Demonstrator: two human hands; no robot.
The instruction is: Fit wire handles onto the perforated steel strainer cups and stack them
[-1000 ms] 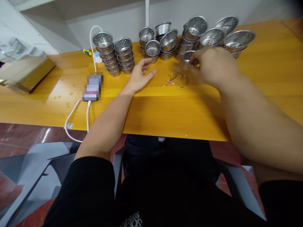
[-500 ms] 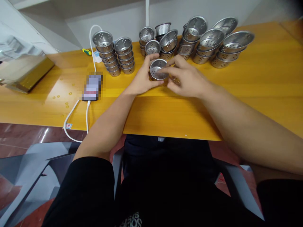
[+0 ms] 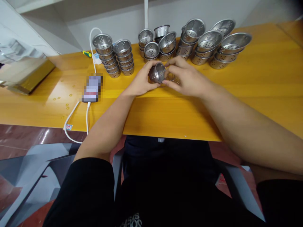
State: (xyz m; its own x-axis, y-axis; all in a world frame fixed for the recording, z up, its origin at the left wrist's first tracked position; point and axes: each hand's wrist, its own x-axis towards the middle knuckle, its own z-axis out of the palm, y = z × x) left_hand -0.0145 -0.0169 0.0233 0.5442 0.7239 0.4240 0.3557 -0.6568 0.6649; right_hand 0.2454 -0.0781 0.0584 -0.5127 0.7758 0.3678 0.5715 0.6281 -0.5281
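Note:
A small perforated steel cup (image 3: pixel 157 72) is tipped on its side between both my hands, just above the yellow table (image 3: pixel 165 107). My left hand (image 3: pixel 141 81) curls round its left side. My right hand (image 3: pixel 186 77) grips its right side with thumb and fingertips, and may pinch something small that I cannot make out. Thin wire pieces (image 3: pixel 174 79) lie on the table under my right hand, mostly hidden.
Two neat stacks of the same cups (image 3: pixel 113 56) stand at the back left; a looser heap of cups (image 3: pixel 199 41) fills the back centre and right. A phone (image 3: pixel 92 87) on a white cable (image 3: pixel 75 119) lies left, beside a gold box (image 3: pixel 28 78) and a screwdriver (image 3: pixel 87 53).
My right hand brought one cup from the right heap to the middle. My left hand closed on it, and the cup went from mouth-up to tipped on its side.

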